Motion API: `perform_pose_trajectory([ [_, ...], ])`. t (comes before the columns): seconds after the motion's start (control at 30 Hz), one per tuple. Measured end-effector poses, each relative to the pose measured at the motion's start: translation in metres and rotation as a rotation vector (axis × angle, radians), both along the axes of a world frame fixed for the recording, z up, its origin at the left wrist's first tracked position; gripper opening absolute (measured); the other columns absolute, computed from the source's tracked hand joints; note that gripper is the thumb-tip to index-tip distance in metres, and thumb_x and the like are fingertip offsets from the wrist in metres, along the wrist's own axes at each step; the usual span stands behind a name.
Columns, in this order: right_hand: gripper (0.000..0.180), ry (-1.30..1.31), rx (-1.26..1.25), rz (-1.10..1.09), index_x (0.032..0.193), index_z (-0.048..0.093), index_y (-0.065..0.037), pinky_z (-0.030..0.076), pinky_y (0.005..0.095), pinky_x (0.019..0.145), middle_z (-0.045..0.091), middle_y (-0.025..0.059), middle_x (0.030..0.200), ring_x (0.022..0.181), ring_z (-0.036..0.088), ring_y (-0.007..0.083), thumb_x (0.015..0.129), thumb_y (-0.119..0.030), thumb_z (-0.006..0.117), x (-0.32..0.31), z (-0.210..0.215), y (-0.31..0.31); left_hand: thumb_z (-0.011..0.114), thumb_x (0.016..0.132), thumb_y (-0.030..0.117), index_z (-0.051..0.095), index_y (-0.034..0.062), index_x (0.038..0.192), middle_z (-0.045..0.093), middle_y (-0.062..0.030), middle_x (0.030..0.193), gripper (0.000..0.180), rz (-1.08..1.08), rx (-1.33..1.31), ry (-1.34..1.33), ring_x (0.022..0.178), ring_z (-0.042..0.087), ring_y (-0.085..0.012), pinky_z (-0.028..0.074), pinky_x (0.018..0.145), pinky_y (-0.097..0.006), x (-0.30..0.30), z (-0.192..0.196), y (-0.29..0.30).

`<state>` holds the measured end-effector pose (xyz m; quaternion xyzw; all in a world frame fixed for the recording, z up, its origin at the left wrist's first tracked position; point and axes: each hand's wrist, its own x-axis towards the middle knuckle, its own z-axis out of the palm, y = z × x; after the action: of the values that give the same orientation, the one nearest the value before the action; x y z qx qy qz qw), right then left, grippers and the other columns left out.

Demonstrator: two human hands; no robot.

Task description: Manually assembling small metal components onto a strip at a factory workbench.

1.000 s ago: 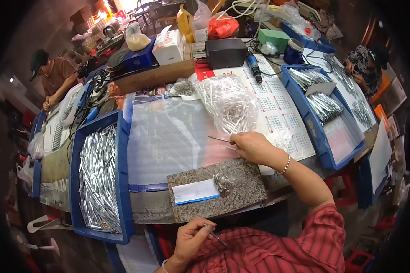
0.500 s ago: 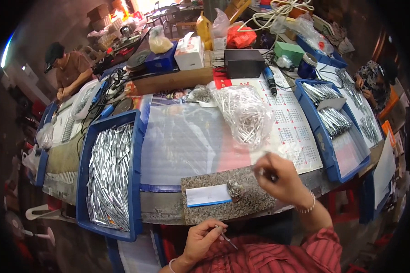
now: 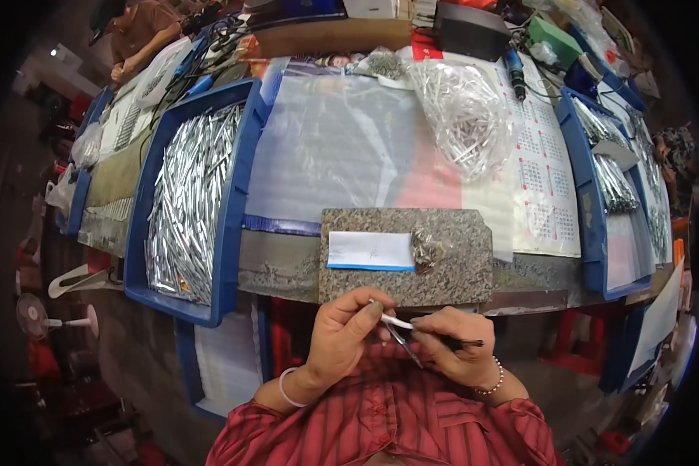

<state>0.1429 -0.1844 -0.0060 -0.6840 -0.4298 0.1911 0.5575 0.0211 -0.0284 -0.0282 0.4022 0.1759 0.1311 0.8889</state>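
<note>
While pinched between thumb and forefinger of the left hand, low in the frame's centre just under the table edge, a thin white tube pointing right toward the right hand — fingers there closed round a slim dark tool, with a second thin metal pin slanting down between the two hands. Hard to tell which hand grips that pin. Likely trouble from here: a slip of so small a part out of the pinch, down onto the red striped shirt or the floor, caused by pressing the tool in off-line; also a pricked fingertip, given how near the point sits to the left thumb. Just above the hands, a speckled grey stone slab, bearing a white rectangular card with a blue lower edge and a small heap of tiny metal bits. Centre right, a clear plastic bag of pale tubes on a white calendar sheet. Left of centre, a blue tray heaped with silvery rods — another blue tray at far right.
</note>
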Motion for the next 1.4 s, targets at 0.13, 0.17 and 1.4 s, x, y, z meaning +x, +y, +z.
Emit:
perform_pose_trajectory([
  [0.13,0.023,-0.103,0.074,-0.027,0.097,0.070,-0.004,0.043,0.0291,0.045,0.062,0.0071,0.067,0.052,0.058,0.0185,0.075,0.003,0.071,-0.006,-0.002,-0.001,0.054,0.100,0.016,0.061,-0.0005,0.113,0.063,-0.0039,0.095,0.022,0.012,-0.059,0.010,0.074,0.058,-0.0078,0.051,0.069,-0.021,-0.004,0.002,0.000],
  [0.17,0.023,-0.097,0.074,-0.028,0.097,0.070,-0.004,0.043,0.0291,0.045,0.062,0.0071,0.067,0.052,0.058,0.0185,0.075,0.003,0.071,-0.008,-0.004,0.001,0.054,0.100,0.016,0.061,-0.0005,0.113,0.063,-0.0039,0.095,0.022,0.014,-0.081,-0.002,0.074,0.058,-0.0079,0.052,0.069,-0.021,-0.004,0.002,0.001],
  [1.4,0.030,-0.680,0.014,0.103,0.101,0.067,0.004,0.036,0.0250,0.039,0.043,-0.0013,0.061,0.048,0.048,0.0108,0.072,-0.003,0.069,-0.026,-0.035,0.015,0.052,0.101,0.014,0.061,-0.0011,0.106,0.061,-0.0020,0.089,0.019,0.115,0.116,0.094,0.070,0.056,-0.0048,0.048,0.065,-0.018,-0.011,-0.014,0.005],
])
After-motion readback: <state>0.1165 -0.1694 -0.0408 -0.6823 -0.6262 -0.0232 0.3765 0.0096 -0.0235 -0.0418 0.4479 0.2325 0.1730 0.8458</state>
